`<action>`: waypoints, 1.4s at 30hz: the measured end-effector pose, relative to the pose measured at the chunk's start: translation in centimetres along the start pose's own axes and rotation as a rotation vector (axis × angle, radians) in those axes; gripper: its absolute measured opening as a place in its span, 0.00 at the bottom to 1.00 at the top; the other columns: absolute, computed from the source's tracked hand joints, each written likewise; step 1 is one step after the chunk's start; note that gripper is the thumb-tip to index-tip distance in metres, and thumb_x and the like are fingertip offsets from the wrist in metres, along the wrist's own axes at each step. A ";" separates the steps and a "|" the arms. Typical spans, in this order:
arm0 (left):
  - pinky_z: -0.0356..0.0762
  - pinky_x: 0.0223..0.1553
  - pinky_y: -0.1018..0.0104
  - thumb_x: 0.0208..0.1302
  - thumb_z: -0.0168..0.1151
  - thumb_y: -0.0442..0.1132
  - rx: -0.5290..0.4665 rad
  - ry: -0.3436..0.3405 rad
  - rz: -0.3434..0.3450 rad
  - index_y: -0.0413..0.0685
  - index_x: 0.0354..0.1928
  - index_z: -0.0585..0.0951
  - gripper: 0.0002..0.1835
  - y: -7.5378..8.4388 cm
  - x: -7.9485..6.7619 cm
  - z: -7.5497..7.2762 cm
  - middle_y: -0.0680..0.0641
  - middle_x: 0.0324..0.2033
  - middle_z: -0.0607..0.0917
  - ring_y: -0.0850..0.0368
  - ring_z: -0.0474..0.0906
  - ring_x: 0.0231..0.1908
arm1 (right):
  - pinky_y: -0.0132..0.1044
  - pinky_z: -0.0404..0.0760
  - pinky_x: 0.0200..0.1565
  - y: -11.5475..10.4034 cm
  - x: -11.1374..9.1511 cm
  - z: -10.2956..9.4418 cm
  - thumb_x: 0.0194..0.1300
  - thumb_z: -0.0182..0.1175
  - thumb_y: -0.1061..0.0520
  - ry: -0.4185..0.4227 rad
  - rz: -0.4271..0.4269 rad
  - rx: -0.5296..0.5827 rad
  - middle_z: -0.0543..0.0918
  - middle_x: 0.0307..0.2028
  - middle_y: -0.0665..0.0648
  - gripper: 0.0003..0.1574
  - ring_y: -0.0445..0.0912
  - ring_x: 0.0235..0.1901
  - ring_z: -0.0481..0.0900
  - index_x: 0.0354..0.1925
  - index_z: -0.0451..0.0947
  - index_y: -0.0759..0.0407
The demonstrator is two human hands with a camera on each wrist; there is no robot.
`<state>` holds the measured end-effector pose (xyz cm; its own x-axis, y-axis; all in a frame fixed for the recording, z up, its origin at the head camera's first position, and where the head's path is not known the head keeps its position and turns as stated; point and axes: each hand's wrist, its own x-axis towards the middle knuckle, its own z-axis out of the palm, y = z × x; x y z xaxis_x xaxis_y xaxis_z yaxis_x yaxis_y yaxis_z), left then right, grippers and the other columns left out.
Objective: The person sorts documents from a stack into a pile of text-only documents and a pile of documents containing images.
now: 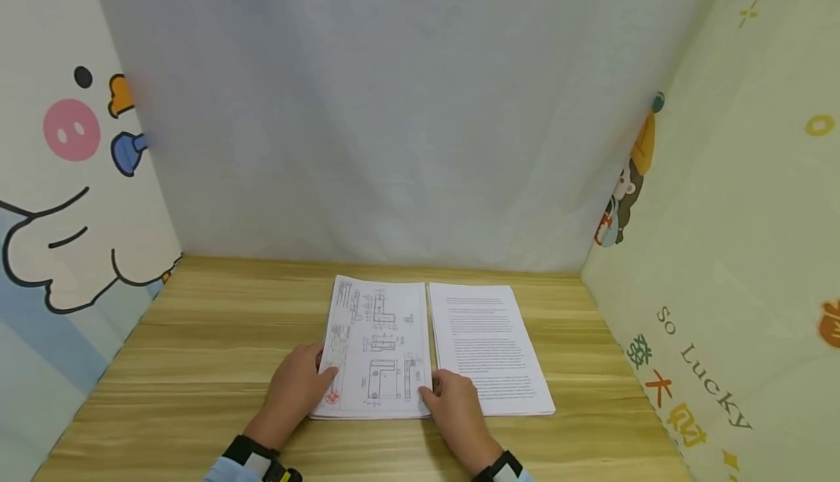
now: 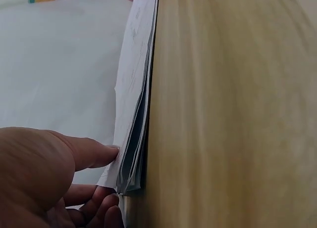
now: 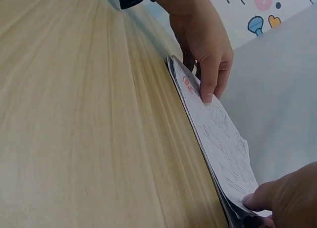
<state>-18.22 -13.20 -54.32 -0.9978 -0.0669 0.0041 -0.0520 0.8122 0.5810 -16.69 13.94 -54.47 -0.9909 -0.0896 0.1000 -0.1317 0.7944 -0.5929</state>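
Note:
A stack of paper sheets (image 1: 380,343) lies on the table, its top sheet printed with technical drawings and a red stamp at the lower left corner. My left hand (image 1: 298,380) grips the stack's left edge, thumb on the top sheet and the other fingers curled at the side. At the lower right edge my right hand (image 1: 458,409) holds the same stack, its thumb on top; its fingertips are partly hidden. In the left wrist view the edges of the stack (image 2: 136,124) fan slightly apart near the left thumb. A second stack of text pages (image 1: 488,351) lies just right of it.
The wood-grain table (image 1: 216,343) extends on both sides of the papers. A plain pale cloth (image 1: 394,117) hangs along its back edge. Printed panels with cartoon figures stand at the left (image 1: 72,219) and right (image 1: 735,234).

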 end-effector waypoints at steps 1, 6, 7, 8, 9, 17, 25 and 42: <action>0.73 0.38 0.51 0.56 0.67 0.46 0.013 0.006 0.004 0.41 0.57 0.77 0.27 -0.1 0.0 0.1 0.42 0.40 0.81 0.49 0.72 0.36 | 0.28 0.73 0.14 -0.1 0.0 0.0 0.54 0.69 0.54 -0.003 -0.001 -0.006 0.80 0.16 0.45 0.16 0.34 0.14 0.73 0.39 0.84 0.63; 0.73 0.39 0.49 0.56 0.67 0.47 0.042 0.037 0.017 0.42 0.57 0.78 0.28 -0.3 -0.1 0.4 0.42 0.40 0.81 0.49 0.72 0.38 | 0.28 0.72 0.13 -0.3 0.0 -0.1 0.53 0.69 0.53 -0.009 -0.016 -0.048 0.79 0.15 0.45 0.16 0.34 0.13 0.72 0.37 0.83 0.62; 0.73 0.40 0.49 0.56 0.67 0.47 0.043 0.041 0.016 0.43 0.57 0.78 0.28 -0.3 -0.1 0.5 0.42 0.41 0.81 0.48 0.73 0.38 | 0.28 0.72 0.13 -0.3 0.0 -0.1 0.53 0.69 0.52 -0.005 -0.020 -0.061 0.78 0.15 0.45 0.16 0.34 0.13 0.72 0.37 0.83 0.62; 0.74 0.40 0.48 0.55 0.68 0.47 0.043 0.043 0.017 0.43 0.57 0.78 0.28 -0.3 -0.1 0.5 0.42 0.41 0.81 0.48 0.73 0.39 | 0.28 0.71 0.13 -0.3 0.1 0.0 0.53 0.69 0.52 -0.001 -0.026 -0.072 0.78 0.15 0.45 0.17 0.34 0.13 0.72 0.37 0.83 0.63; 0.74 0.41 0.47 0.55 0.68 0.47 0.044 0.046 0.018 0.43 0.57 0.78 0.28 -0.3 -0.1 0.4 0.41 0.42 0.81 0.47 0.73 0.40 | 0.28 0.71 0.13 -0.3 0.1 0.0 0.53 0.69 0.51 0.002 -0.030 -0.082 0.78 0.14 0.45 0.17 0.34 0.13 0.71 0.36 0.83 0.63; 0.74 0.45 0.43 0.55 0.68 0.48 0.055 0.043 -0.007 0.40 0.57 0.77 0.30 -0.3 -0.2 0.2 0.39 0.45 0.79 0.45 0.73 0.44 | 0.30 0.70 0.14 -0.2 0.2 0.0 0.53 0.69 0.49 0.026 -0.039 -0.142 0.79 0.17 0.48 0.20 0.36 0.15 0.71 0.36 0.83 0.64; 0.74 0.47 0.40 0.57 0.65 0.50 0.060 0.116 -0.012 0.37 0.56 0.76 0.30 -0.5 -0.1 -0.5 0.36 0.50 0.76 0.40 0.73 0.50 | 0.29 0.68 0.14 0.2 0.3 -0.7 0.55 0.67 0.48 0.142 -0.108 -0.100 0.75 0.13 0.44 0.14 0.35 0.12 0.68 0.34 0.84 0.57; 0.71 0.46 0.35 0.60 0.61 0.52 0.131 0.218 0.170 0.38 0.53 0.78 0.26 -5.5 -2.2 -6.7 0.34 0.50 0.80 0.33 0.71 0.52 | 0.29 0.69 0.18 4.9 0.1 -5.4 0.58 0.66 0.52 0.258 -0.265 -0.120 0.73 0.16 0.39 0.04 0.32 0.15 0.66 0.27 0.81 0.46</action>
